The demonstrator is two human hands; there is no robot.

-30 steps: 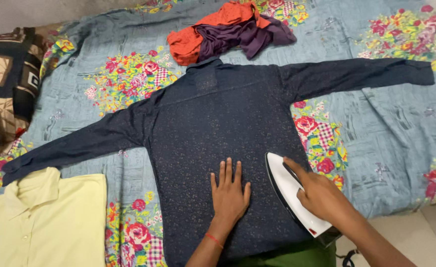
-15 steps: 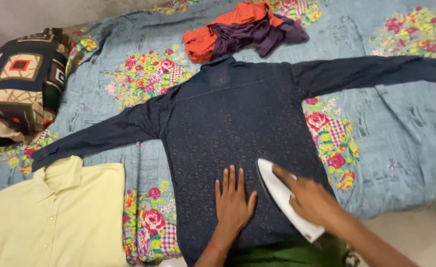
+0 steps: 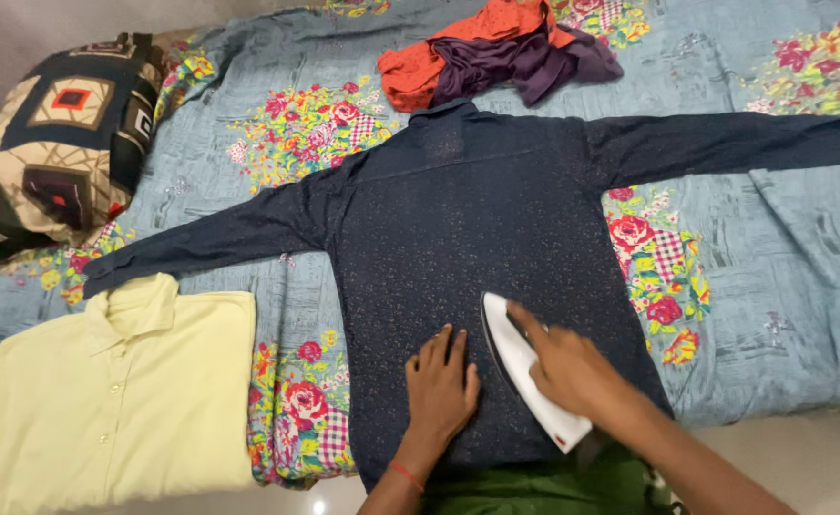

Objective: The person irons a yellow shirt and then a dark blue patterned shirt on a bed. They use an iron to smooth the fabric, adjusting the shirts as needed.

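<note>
The right hand (image 3: pixel 568 367) is gripping a white iron (image 3: pixel 525 372) on the dark shirt (image 3: pixel 477 229); the left hand (image 3: pixel 442 386) is lying flat, fingers spread, just beside it; a yellow shirt (image 3: pixel 105 391) is lying further left.

Dark blue speckled shirt (image 3: pixel 458 219) spread flat, back up, on bed, sleeves out to both sides, collar toward far side. White iron (image 3: pixel 520 367) rests on lower right of shirt back, nose pointing away toward collar, slightly angled left.

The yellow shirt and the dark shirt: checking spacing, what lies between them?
Only bare floral bedsheet lies between the yellow shirt and the dark shirt, seen in the head view.
</note>
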